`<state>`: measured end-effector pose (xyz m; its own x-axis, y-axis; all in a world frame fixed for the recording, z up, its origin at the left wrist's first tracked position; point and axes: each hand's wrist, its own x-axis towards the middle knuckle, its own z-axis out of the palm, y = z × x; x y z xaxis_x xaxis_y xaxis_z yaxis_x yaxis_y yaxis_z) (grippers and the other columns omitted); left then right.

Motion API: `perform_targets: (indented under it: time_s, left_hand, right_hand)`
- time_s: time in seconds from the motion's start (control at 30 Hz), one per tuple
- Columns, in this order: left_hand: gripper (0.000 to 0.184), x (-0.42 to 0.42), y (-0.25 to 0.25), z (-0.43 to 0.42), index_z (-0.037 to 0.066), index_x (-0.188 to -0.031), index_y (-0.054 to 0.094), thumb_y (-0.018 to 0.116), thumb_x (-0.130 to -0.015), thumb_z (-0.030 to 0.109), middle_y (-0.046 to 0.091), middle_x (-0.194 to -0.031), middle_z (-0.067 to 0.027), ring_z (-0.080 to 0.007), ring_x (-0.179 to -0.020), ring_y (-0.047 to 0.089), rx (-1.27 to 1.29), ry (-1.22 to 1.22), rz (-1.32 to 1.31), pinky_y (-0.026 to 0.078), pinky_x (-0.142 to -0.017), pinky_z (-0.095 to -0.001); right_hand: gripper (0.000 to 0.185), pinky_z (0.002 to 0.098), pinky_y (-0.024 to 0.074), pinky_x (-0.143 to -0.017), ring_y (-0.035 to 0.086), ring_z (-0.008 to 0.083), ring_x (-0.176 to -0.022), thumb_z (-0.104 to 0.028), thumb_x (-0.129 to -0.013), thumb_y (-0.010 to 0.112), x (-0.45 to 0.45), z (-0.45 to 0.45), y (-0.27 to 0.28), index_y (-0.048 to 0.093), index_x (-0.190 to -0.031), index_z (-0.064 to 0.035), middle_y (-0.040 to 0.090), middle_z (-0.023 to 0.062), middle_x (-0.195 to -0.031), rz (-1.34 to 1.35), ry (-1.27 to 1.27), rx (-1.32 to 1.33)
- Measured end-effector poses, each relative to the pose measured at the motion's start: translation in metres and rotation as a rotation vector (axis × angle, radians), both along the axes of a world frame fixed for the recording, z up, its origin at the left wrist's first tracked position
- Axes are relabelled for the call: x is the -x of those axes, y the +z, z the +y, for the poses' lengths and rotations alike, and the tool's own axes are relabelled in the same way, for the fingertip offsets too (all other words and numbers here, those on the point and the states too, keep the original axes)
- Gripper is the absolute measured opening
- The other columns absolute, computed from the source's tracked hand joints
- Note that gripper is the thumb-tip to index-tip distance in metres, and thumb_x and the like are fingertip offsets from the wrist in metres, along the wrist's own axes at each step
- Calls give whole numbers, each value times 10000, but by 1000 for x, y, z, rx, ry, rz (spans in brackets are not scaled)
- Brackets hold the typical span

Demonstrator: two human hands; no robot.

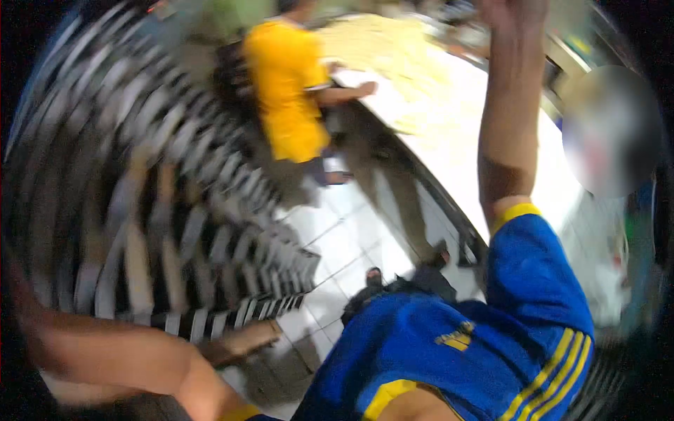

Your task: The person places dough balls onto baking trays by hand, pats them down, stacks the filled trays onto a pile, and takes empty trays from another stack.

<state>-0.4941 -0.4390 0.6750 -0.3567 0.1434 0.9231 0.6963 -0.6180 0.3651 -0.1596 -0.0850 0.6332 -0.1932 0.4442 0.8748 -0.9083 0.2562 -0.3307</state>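
Note:
My right arm (512,133) reaches up across the frame, over the white table (449,168). At the top edge my right hand (514,10) is cut off and blurred, so its fingers and anything in them do not show. My left arm (133,354) stretches out at lower left, in front of a tall stack of slotted racks (168,231). Toward the dark left edge it smears with motion, and I cannot make out the left hand's fingers. Pale yellow material (393,49) is spread over the far part of the tabletop.
A person in a yellow shirt (284,84) stands at the table's far left side, one hand at its edge. White floor tiles (337,245) run between the racks and the table. Clear plastic (597,259) hangs or lies at right; a blurred round patch hides what is above it.

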Motion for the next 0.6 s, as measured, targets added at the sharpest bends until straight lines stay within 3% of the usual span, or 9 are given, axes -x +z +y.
perform_targets:
  time_s: [0.03, 0.07, 0.2, 0.23, 0.27, 0.3, 0.37, 0.4, 0.6]
  left_hand:
    - [660, -27, -30, 37, 2, -1592, 452, 592, -978, 198, 487, -1586, -160, -269, -1433, 502, 56, -120, -42, 428, -1166, -445]
    - [693, -56, -60, 74, -7, -1618, 432, 586, -968, 179, 466, -1621, -164, -273, -1464, 485, 124, -240, -85, 408, -1195, -447]
    - [832, -179, -196, 213, -40, -1721, 352, 564, -929, 102, 384, -1763, -183, -291, -1587, 415, 548, -703, -227, 329, -1307, -451]
    - [839, -194, -251, 252, -45, -1734, 325, 555, -940, 96, 356, -1786, -190, -287, -1583, 422, 629, -885, -237, 298, -1316, -414]
    - [824, -227, -294, 274, -26, -1727, 357, 529, -947, 180, 366, -1778, -202, -322, -1580, 434, 798, -936, -144, 306, -1333, -438]
    - [839, -255, -348, 297, -44, -1733, 328, 538, -937, 119, 378, -1776, -189, -288, -1563, 446, 893, -1017, -118, 327, -1298, -391]
    - [853, -316, -425, 318, -49, -1742, 308, 539, -926, 44, 406, -1764, -161, -239, -1533, 472, 1129, -1183, -181, 379, -1235, -334]
    - [850, -346, -449, 317, -37, -1744, 316, 531, -924, 29, 421, -1754, -148, -225, -1518, 486, 1267, -1266, -270, 409, -1206, -324]
    - [862, -448, -576, 391, 57, -1766, 339, 482, -917, 13, 481, -1691, -78, -190, -1371, 570, 1672, -1435, -376, 491, -1076, -313]
  right_hand:
    - [358, 490, 615, -964, 712, 301, -1088, -260, -1123, 565, -77, 12, -51, 657, -1329, 18, 718, 142, -1262, -54, -56, -22]
    - [304, 502, 643, -895, 748, 311, -1019, -221, -1109, 561, -127, -16, -96, 711, -1273, -12, 739, 177, -1200, 77, -222, 210]
    - [387, 407, 570, -1039, 721, 217, -1152, -268, -1023, 674, -330, -140, -296, 694, -1316, -14, 753, 91, -1290, 89, -728, 881]
    - [555, 420, 548, -1089, 721, 229, -1167, -257, -1020, 662, -359, -190, -330, 601, -1521, -26, 733, 101, -1353, 0, -864, 1070]
    - [724, 430, 511, -1151, 699, 246, -1245, -248, -1022, 644, -344, -225, -319, 434, -1694, -82, 691, 108, -1443, -9, -1081, 1103]
    - [840, 448, 471, -1204, 619, 274, -1392, -245, -1013, 611, -360, -254, -342, 282, -1781, -155, 581, 128, -1597, -86, -1134, 1121]
    - [895, 500, 411, -1258, 477, 329, -1542, -258, -984, 577, -381, -297, -378, 227, -1802, -174, 403, 157, -1748, -203, -1252, 1274]
    - [905, 535, 459, -1245, 548, 370, -1494, -149, -974, 552, -395, -318, -408, 194, -1805, -158, 461, 201, -1702, -155, -1266, 1349]
    - [903, 620, 414, -1237, 443, 382, -1572, -137, -972, 531, -433, -327, -524, 206, -1809, -239, 373, 147, -1764, -74, -1234, 1634]
